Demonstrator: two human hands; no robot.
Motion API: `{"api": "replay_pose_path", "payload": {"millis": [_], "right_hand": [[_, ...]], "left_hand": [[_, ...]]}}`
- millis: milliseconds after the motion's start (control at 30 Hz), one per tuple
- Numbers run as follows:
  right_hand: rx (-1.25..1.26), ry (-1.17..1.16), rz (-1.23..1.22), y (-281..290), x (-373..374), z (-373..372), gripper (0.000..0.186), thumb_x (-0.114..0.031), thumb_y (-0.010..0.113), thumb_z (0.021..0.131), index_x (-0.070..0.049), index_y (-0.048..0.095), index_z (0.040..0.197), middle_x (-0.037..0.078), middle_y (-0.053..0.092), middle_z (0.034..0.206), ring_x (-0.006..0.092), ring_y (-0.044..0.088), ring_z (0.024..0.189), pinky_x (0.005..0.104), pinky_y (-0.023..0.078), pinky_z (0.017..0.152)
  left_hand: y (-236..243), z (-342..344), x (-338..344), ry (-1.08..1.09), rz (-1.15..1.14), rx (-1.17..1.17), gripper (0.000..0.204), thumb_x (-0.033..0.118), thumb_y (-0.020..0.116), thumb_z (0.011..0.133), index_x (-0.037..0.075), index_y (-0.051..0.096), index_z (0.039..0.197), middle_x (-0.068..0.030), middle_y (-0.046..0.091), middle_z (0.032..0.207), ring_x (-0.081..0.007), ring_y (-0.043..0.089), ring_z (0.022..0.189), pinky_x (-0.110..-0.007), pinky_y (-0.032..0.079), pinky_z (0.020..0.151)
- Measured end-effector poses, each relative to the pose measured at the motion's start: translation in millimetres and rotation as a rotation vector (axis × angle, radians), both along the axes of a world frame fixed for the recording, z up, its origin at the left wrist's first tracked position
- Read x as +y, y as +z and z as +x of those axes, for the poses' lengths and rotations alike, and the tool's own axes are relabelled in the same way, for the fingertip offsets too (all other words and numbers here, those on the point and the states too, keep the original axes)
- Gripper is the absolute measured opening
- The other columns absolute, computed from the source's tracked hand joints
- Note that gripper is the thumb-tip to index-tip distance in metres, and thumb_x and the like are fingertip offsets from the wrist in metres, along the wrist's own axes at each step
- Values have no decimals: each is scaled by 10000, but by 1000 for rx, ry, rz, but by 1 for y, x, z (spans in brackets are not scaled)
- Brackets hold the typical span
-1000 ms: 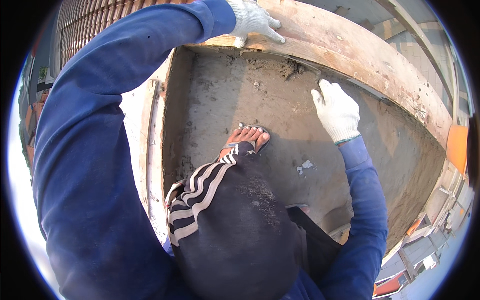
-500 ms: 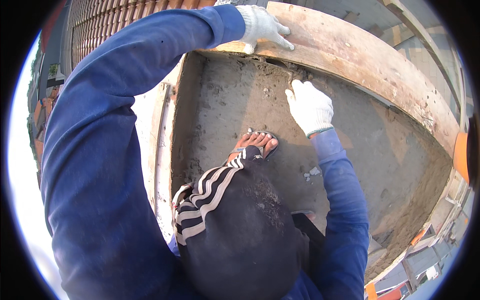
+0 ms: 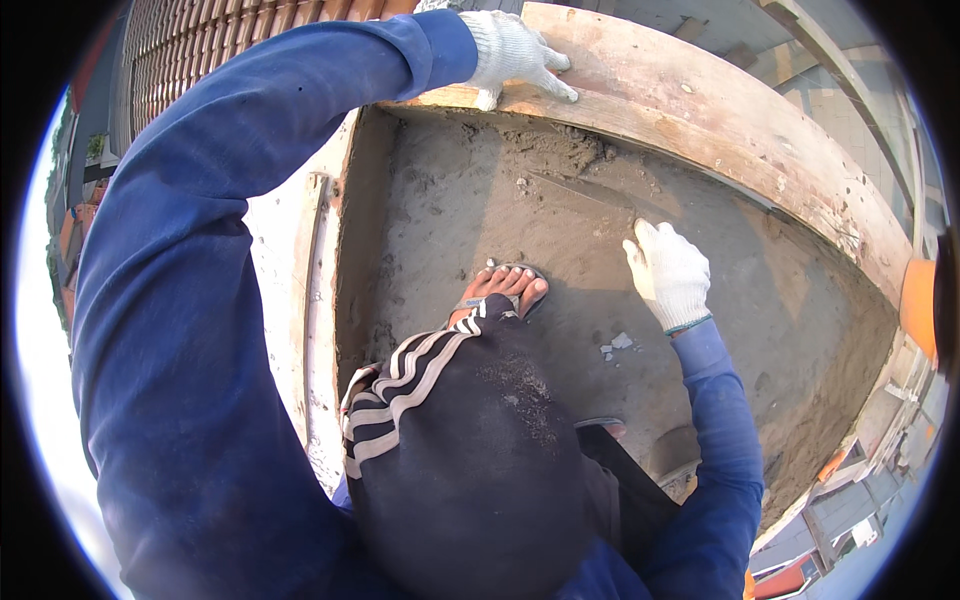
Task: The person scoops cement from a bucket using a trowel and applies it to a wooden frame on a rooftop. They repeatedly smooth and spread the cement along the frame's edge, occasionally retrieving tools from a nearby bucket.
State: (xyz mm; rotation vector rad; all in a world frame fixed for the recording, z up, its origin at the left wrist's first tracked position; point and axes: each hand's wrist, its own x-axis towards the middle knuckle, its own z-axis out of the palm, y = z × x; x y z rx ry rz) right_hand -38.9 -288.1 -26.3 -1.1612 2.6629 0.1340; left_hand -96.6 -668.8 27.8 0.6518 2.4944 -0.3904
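Observation:
My left hand (image 3: 515, 58), in a white knit glove, rests on top of the wooden board (image 3: 690, 100) at the far edge, fingers spread and open. My right hand (image 3: 670, 275), gloved the same way, is closed round a trowel (image 3: 585, 192). Its grey pointed blade lies low over the mortar surface (image 3: 450, 190) and is hard to tell from it; its handle is hidden in my fist. A heap of rough wet mortar (image 3: 565, 152) clings beside the board, just beyond the blade.
My sandalled foot (image 3: 510, 285) stands on the mortar floor near small pale chips (image 3: 617, 345). A mortar-coated side wall (image 3: 360, 220) bounds the left. Roof tiles (image 3: 210, 50) lie beyond at upper left, and an orange object (image 3: 918, 308) is at the right rim.
My right hand has drawn back from the board toward the right and nearer to me, bringing the trowel blade into view. My left hand keeps its place on the board.

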Motion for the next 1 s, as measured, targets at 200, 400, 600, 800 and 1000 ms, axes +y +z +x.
{"api": "replay_pose_path", "payload": {"millis": [200, 400, 600, 800, 1000], "right_hand": [[105, 115, -44, -35, -17, -55, 276, -413, 680, 1024, -160, 697, 1135, 106, 706, 968, 316, 748, 848, 482, 603, 705], [115, 116, -152, 12, -42, -58, 271, -376, 714, 1018, -140, 710, 1152, 99, 690, 928, 306, 728, 798, 446, 584, 680], [107, -9, -216, 41, -30, -41, 274, -384, 718, 1023, -148, 710, 1161, 103, 686, 938, 313, 734, 806, 446, 592, 694], [59, -181, -382, 40, 7, 0, 308, -341, 745, 1011, -139, 726, 1243, 102, 684, 948, 337, 724, 806, 440, 583, 693], [-10, -111, -247, 7, -15, 14, 289, -385, 697, 1035, -149, 713, 1200, 112, 699, 960, 344, 734, 808, 460, 590, 692]], "left_hand": [[-14, -5, 0, -27, 2, 44, 1215, 111, 982, 698, 557, 387, 1658, 34, 357, 1789, -249, 476, 1569, -453, 477, 1281], [-5, -3, -1, 9, -3, -30, 1216, 84, 977, 701, 560, 393, 1655, 45, 341, 1795, -251, 488, 1560, -442, 492, 1267], [-2, -3, 6, 20, -6, -18, 1116, 119, 944, 770, 584, 411, 1634, 61, 371, 1776, -269, 479, 1560, -461, 463, 1297], [-11, 2, -4, 33, 44, 16, 1199, 66, 966, 700, 557, 414, 1645, 29, 409, 1763, -253, 513, 1542, -428, 489, 1271], [3, -4, -1, -38, 24, -13, 1154, 82, 944, 758, 558, 396, 1655, 26, 388, 1774, -259, 517, 1539, -433, 506, 1251]]}}
